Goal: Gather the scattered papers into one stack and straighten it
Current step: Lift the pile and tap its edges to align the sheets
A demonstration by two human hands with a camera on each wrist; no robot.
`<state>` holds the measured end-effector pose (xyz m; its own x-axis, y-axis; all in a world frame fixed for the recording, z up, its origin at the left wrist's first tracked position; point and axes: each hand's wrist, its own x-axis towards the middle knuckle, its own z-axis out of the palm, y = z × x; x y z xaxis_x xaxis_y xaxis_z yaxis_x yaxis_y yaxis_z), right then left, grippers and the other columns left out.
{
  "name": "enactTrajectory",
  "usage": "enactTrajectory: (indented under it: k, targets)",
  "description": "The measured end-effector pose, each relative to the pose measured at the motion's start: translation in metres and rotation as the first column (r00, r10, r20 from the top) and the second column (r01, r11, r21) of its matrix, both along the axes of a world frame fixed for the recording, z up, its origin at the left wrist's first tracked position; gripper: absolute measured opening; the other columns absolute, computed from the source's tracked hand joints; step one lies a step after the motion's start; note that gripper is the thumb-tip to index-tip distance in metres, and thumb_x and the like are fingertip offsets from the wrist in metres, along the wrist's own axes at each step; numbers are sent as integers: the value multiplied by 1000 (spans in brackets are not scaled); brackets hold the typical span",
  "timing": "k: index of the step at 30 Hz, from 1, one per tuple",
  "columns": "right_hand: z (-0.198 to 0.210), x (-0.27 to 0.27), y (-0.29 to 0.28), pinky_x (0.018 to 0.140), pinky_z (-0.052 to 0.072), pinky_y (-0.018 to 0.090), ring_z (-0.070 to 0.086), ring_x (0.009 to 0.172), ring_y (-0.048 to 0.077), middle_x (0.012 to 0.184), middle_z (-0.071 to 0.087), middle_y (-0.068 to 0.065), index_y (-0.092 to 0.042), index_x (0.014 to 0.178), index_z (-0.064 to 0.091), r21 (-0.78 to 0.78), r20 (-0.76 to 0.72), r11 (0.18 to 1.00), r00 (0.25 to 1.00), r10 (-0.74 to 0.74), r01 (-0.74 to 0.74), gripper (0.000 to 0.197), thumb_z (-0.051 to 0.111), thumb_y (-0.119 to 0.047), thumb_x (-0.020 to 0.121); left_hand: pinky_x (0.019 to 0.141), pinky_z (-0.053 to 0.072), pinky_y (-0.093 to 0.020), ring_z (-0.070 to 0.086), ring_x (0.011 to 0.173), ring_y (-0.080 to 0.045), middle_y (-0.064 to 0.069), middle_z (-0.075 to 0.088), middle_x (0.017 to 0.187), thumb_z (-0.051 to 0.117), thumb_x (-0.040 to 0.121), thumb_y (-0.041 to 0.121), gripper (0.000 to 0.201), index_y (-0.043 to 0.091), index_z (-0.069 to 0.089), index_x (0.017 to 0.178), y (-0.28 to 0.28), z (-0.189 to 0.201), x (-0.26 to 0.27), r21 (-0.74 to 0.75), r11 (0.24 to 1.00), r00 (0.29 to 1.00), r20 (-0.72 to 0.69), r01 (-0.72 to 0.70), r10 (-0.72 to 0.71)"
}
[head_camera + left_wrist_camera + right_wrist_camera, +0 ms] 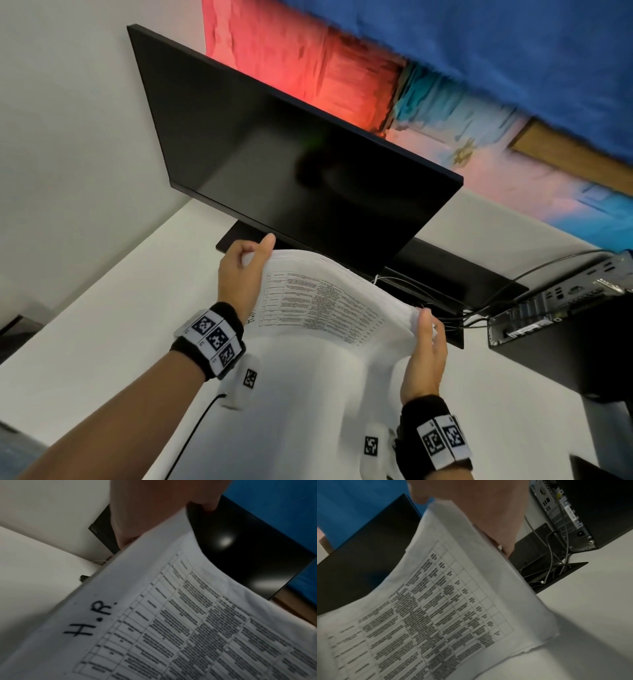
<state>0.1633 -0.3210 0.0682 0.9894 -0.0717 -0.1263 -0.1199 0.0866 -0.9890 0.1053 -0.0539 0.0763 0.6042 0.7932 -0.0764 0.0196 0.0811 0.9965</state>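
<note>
A stack of white printed papers (318,305) with a table of text is held up off the white desk (102,329), bowed in the middle. My left hand (239,274) grips its left edge, thumb on top. My right hand (424,346) grips the right edge. In the left wrist view the top sheet (171,622) bears a handwritten "H.R." and my left hand (154,511) pinches its far corner. In the right wrist view the stack (436,608) shows several sheet edges, pinched by my right hand (484,513) at the top.
A black monitor (291,150) stands just behind the papers on its base. A black computer case (561,329) with cables (479,315) sits at the right. A black cable (191,435) runs under my left arm.
</note>
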Motion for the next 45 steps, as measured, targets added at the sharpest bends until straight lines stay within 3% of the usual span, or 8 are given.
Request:
enactTrajectory:
  k: [5,10,14,19,23,28,39,45]
  targets:
    - [1,16,1,72,41,20,57,97,13,99,59,-5,-17,106,60,-43,-53,995,994,-97,95,14,53,-27,99,75,54,-39,63,77,-20,-2,67,82,64,88,21,11,13,64,82,1,0,12,47,999,998,-62,-11,14]
    - [1,18,-13,88,46,28,59,109,16,119,61,-1,-24,126,56,-111,-25,991,998,66,-68,48,65,-48,85,77,57,-33,68,86,-15,1,71,97,76,83,32,26,15,67,100,12,-3,3,12,998,997,-37,64,-64]
    - [-14,18,-27,89,54,24,64,110,12,122,64,-5,-28,139,44,-293,-68,895,942,330,-335,82,87,-8,72,75,59,-31,73,92,-17,7,75,96,80,81,24,32,19,69,111,21,-22,-8,-90,953,932,-201,289,-302]
    - [-17,23,-21,71,53,8,72,105,28,100,73,0,-12,114,68,-375,-29,895,968,247,-240,33,77,-2,84,75,61,-29,73,94,-19,0,75,101,71,86,1,33,7,66,119,14,-26,-9,-20,953,942,-150,302,-301]
    - [-6,14,-18,86,60,28,75,101,18,109,78,4,-9,124,67,-180,-19,973,990,143,-144,47,81,-8,80,73,60,-23,71,85,-13,0,72,94,75,75,-15,39,0,64,109,17,-15,-5,85,960,964,-56,265,-261]
    - [-22,-2,-18,93,46,34,66,101,21,109,71,4,-23,109,61,-167,-214,971,968,135,-172,43,85,-11,76,82,61,-34,74,97,-19,3,77,99,82,77,5,35,16,69,108,13,-28,-7,-35,956,952,-88,291,-293]
    - [-18,-5,-20,100,48,34,66,98,9,109,70,0,-18,118,62,-180,-115,979,990,79,-99,44,75,4,82,65,53,-29,66,76,-17,0,67,88,74,85,37,37,11,55,101,0,-9,-6,-116,989,996,30,87,-84]
    - [-36,12,-20,93,50,40,65,107,33,119,69,16,-11,130,58,-154,-211,985,977,42,-76,50,63,9,84,71,52,-30,67,87,-18,3,69,96,62,78,56,42,22,62,104,12,-11,-2,-139,967,975,-37,212,-220]
